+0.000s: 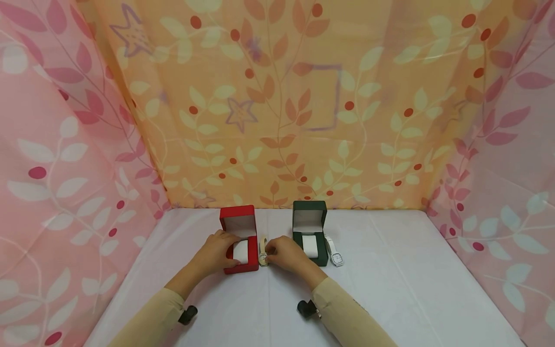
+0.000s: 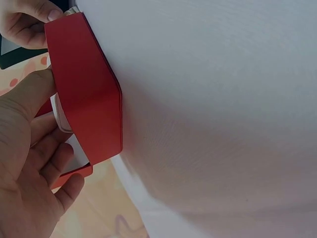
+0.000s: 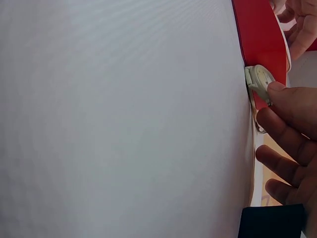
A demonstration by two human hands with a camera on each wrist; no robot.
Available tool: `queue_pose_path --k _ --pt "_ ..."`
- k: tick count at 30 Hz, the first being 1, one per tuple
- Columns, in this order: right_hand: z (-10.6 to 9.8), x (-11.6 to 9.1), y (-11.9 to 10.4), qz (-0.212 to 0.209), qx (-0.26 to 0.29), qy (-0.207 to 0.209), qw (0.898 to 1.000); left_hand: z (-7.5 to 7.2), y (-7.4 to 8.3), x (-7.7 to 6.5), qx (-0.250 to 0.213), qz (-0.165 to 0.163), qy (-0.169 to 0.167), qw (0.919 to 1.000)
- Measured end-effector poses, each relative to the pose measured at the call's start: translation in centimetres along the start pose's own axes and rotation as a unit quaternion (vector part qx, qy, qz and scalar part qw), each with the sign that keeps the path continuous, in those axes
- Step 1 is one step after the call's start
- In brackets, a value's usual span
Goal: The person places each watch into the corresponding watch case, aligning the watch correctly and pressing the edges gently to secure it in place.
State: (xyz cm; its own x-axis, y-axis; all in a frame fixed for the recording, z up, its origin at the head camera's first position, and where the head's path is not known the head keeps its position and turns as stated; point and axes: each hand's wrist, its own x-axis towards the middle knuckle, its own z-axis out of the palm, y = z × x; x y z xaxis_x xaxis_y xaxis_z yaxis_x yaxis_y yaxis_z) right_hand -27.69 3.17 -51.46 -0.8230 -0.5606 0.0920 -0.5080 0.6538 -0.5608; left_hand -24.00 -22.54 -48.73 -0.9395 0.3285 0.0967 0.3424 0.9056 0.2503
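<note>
Left hand (image 1: pixel 215 250): partly closed inside the red box (image 1: pixel 249 268), thumb and forefinger curled round the two ends of the white cushion (image 1: pixel 241 252). How firmly they press cannot be told. Pressure should be even at both ends, so that the box does not skid on the desk (image 1: pixel 256 308).

Red box: stands open. It contains the cushion; no watch shows on the visible part.

Cream watch (image 1: pixel 263 259): located just right of the red box, by its side wall. Whether it rests wholly on the desk cannot be told.

Right hand (image 1: pixel 288 253): nearly closed, thumb and forefinger pinching the cream watch, other fingers free. The pinch is best kept light and on the edge of the case, clear of the glass; the strap will probably swing if lifted, so slow handling is advisable.

Green box (image 1: pixel 323 253): stands open. It contains a white pad (image 1: pixel 310 246) with no watch on it.

White watch (image 1: pixel 336 259): lies outside, just right of the green box, untouched by either hand.
</note>
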Motion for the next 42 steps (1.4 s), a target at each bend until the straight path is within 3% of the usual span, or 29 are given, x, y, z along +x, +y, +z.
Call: queue_pose_path --k 8,21,30,38,42 --pt "-0.2 -0.1 -0.4 0.011 0.002 -0.001 1.0 -0.1 0.1 -0.3 0.0 0.014 0.023 0.9996" --pt "0.0 -0.3 -0.5 0.029 0.053 -0.006 0.998 0.3 0.0 -0.5 0.025 0.035 0.043 0.9981" --pt "-0.2 -0.6 -0.4 0.025 0.072 0.019 0.997 0.4 -0.1 -0.8 0.034 0.051 0.071 0.9956" --pt "-0.5 -0.8 -0.2 0.019 0.088 0.032 0.995 0.8 -0.1 -1.0 0.024 0.046 0.082 0.9952" --pt "-0.6 -0.9 0.0 0.018 0.086 0.039 0.995 0.8 0.0 -1.1 0.036 0.068 0.103 0.9917"
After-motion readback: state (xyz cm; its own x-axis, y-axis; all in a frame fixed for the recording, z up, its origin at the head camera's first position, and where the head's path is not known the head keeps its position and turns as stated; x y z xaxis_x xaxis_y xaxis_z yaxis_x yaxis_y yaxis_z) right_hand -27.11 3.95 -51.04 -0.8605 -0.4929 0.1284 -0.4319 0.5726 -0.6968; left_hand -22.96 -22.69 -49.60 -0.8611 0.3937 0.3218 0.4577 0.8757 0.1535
